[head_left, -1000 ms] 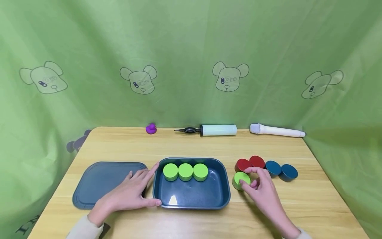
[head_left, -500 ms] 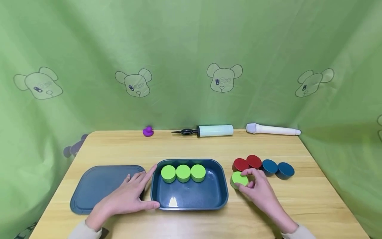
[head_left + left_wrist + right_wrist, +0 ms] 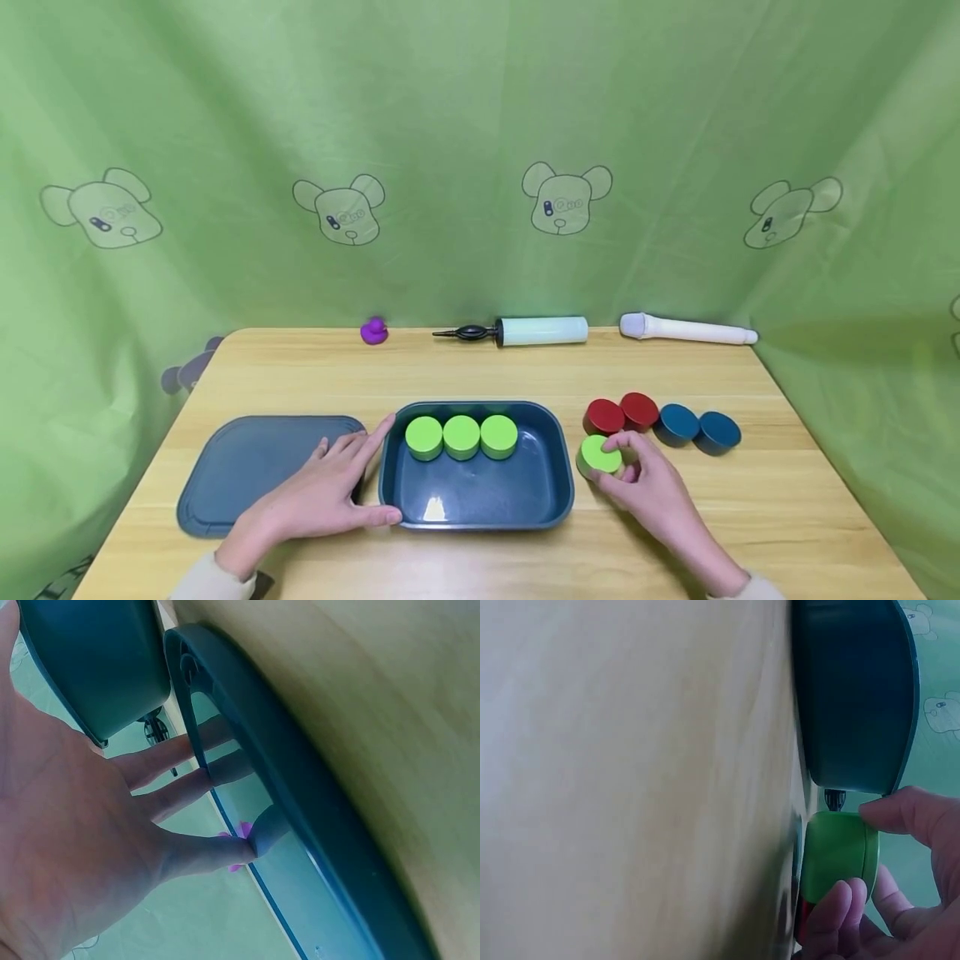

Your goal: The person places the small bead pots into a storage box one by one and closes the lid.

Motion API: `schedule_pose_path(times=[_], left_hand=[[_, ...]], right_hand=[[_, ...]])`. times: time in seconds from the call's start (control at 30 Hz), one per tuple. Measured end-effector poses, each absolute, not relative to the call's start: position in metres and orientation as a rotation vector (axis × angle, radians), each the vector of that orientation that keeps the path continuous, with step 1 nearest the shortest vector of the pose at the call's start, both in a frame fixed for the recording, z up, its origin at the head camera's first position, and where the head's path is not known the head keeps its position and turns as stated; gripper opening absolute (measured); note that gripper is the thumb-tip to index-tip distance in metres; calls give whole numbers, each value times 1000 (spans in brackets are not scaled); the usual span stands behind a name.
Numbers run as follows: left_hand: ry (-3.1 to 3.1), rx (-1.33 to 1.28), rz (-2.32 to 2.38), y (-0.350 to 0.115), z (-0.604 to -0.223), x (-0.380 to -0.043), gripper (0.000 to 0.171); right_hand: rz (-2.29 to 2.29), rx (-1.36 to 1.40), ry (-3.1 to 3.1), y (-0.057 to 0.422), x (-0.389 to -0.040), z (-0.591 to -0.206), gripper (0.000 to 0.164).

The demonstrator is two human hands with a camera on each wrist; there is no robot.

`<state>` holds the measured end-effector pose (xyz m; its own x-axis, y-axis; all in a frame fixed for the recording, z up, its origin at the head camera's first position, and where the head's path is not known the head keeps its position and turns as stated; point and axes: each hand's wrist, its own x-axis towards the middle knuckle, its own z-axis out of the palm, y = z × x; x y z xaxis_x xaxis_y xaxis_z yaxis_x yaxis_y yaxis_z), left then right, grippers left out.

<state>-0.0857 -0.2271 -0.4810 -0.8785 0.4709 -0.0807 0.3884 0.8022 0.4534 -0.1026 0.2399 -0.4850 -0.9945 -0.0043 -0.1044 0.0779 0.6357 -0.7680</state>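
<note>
My left hand [image 3: 322,492] spreads along the left side of a dark blue lidless box [image 3: 480,500]. Its index finger and thumb touch the box's left corners, and its other fingers reach over a dark blue lid [image 3: 255,467], touching it in the left wrist view. Inside the box, along the back wall, stand several green round tubs [image 3: 461,437] in a row. Just right of the box, my right hand [image 3: 660,487] pinches another green round tub [image 3: 836,855] between thumb and fingers. Whether this tub rests on the table cannot be told.
Two red round tubs [image 3: 604,416] sit behind the held tub, and two blue ones [image 3: 677,425] lie to their right. Along the table's back edge are a purple duck [image 3: 374,331], a hand pump [image 3: 542,331] and a white microphone-shaped object [image 3: 686,327]. A green curtain [image 3: 450,100] hangs behind.
The head view has shifted slightly. My right hand keeps its pinch on the green tub, which stands a touch closer to the box. The left hand has stayed put.
</note>
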Motion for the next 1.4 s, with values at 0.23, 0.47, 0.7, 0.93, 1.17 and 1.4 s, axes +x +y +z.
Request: schedule_pose_path(times=[0.23, 0.47, 0.7, 0.93, 1.17, 1.4], left_hand=[[2802, 676, 645, -228, -481, -85, 119], [2792, 674, 651, -228, -481, -81, 119], [2808, 680, 644, -228, -480, -83, 119], [2806, 680, 655, -227, -480, -85, 119], [2797, 675, 659, -227, -480, -84, 118], [2799, 675, 656, -227, -480, -84, 118]], right_hand=[[-1300, 37, 2889, 237, -95, -477, 46], [-1509, -244, 3008, 224, -93, -470, 42], [-1592, -420, 2905, 206, -106, -469, 41], [-1351, -535, 2954, 193, -121, -474, 41], [-1036, -754, 3099, 184, -129, -480, 44], [-853, -858, 3147, 178, -131, -477, 40]])
